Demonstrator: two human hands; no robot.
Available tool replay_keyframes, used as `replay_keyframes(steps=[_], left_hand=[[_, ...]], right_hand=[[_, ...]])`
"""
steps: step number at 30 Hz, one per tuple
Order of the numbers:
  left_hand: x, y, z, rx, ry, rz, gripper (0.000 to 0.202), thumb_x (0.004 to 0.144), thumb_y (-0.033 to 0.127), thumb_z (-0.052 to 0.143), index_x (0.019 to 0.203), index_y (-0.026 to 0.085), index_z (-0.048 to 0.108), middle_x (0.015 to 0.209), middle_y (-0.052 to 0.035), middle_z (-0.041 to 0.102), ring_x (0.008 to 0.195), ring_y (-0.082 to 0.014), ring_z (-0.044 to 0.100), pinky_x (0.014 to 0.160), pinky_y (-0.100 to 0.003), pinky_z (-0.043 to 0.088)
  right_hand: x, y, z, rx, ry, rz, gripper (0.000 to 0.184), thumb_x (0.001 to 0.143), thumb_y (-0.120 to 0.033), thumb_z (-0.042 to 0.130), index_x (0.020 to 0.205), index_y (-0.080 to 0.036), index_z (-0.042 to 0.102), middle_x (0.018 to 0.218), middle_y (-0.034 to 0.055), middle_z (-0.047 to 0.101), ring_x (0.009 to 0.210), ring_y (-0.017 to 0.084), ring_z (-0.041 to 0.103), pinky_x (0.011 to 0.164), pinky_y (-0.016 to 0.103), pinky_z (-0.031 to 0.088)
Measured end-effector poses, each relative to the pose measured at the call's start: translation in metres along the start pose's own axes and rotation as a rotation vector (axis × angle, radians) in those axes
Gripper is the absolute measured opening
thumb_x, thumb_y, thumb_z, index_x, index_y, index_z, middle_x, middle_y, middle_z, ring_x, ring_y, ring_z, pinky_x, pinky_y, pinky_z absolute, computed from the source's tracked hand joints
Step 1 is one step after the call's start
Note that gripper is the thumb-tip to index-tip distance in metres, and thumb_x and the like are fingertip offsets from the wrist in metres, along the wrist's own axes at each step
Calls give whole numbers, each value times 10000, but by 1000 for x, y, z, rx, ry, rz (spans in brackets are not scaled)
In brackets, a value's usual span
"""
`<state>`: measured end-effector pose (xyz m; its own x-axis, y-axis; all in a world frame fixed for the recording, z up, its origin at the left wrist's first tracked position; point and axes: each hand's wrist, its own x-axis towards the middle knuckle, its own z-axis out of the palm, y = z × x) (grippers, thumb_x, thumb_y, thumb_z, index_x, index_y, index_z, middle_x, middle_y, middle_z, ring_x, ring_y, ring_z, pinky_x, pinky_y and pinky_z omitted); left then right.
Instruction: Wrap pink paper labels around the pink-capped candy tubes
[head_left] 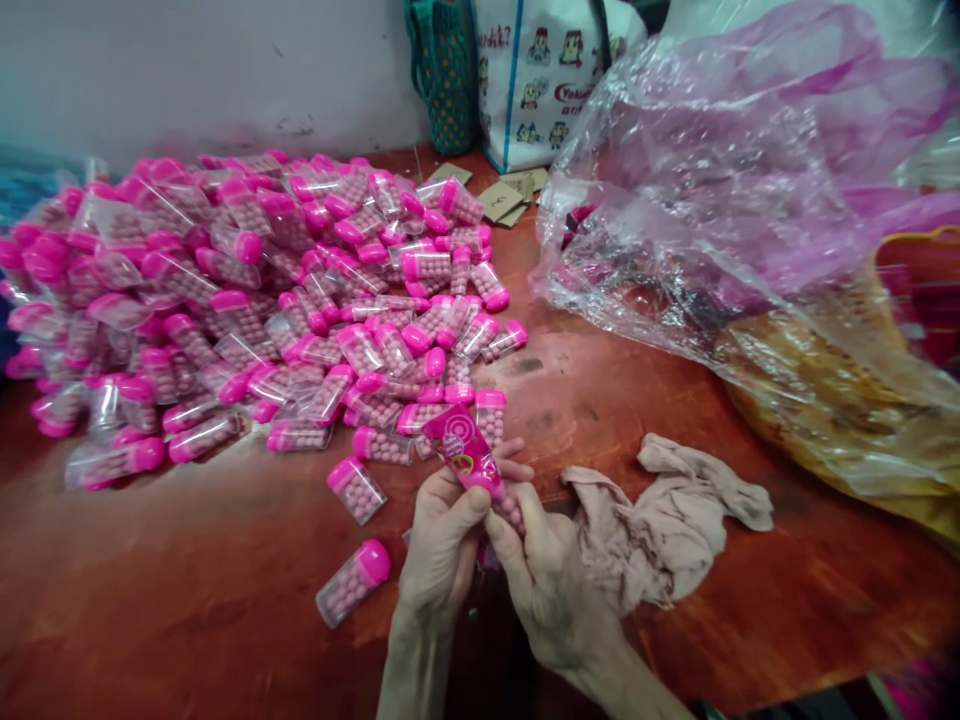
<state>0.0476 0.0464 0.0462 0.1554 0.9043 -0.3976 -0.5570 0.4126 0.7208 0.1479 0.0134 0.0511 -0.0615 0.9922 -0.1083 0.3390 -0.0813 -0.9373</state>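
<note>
Between my two hands, near the table's front edge, is a clear candy container with pink balls [510,508] inside and a printed pink wrapper [463,448] over its far end. My left hand [442,530] pinches the wrapper with thumb and fingers. My right hand [544,560] grips the near end of the same container, thumb and forefinger closed round it. To the left lie two loose candy containers with pink caps, one nearer [354,582] and one farther [357,490]. Beyond my hands a large pile of pink-capped candy containers [247,290] spreads over the left of the table.
A crumpled beige cloth [660,530] lies right of my hands. Clear plastic sheeting [697,200] partly covers a yellow basket [817,420] at the right. Brown cardboard pieces [504,202], a printed white bag [544,90] and a green dotted bag [444,85] stand or lie at the back.
</note>
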Motion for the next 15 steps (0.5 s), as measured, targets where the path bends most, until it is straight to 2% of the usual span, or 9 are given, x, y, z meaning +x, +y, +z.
replay_keyframes(steps=[5, 10, 15], left_hand=[[-2, 4, 7, 21, -33, -86, 110, 637, 217, 716, 640, 112, 686, 953, -159, 687, 905, -310, 624, 777, -395, 489], [0, 0, 0, -30, 82, -45, 131, 696, 243, 681, 760, 134, 713, 870, -122, 714, 845, -249, 646, 776, -358, 500], [0, -4, -1, -49, 95, -16, 143, 731, 246, 649, 800, 138, 713, 889, -116, 714, 800, -233, 655, 706, -339, 532]], right_hand=[[-5, -2, -6, 165, -54, 102, 217, 924, -297, 369, 1033, -186, 521, 688, -7, 607, 581, 130, 597, 502, 199, 391], [0, 4, -4, 277, -63, 181, 245, 916, -358, 390, 822, -181, 532, 631, -27, 525, 537, 99, 483, 475, 193, 354], [4, 8, 4, 506, -70, 223, 300, 913, -399, 385, 724, -179, 464, 534, -64, 393, 464, 77, 351, 437, 194, 303]])
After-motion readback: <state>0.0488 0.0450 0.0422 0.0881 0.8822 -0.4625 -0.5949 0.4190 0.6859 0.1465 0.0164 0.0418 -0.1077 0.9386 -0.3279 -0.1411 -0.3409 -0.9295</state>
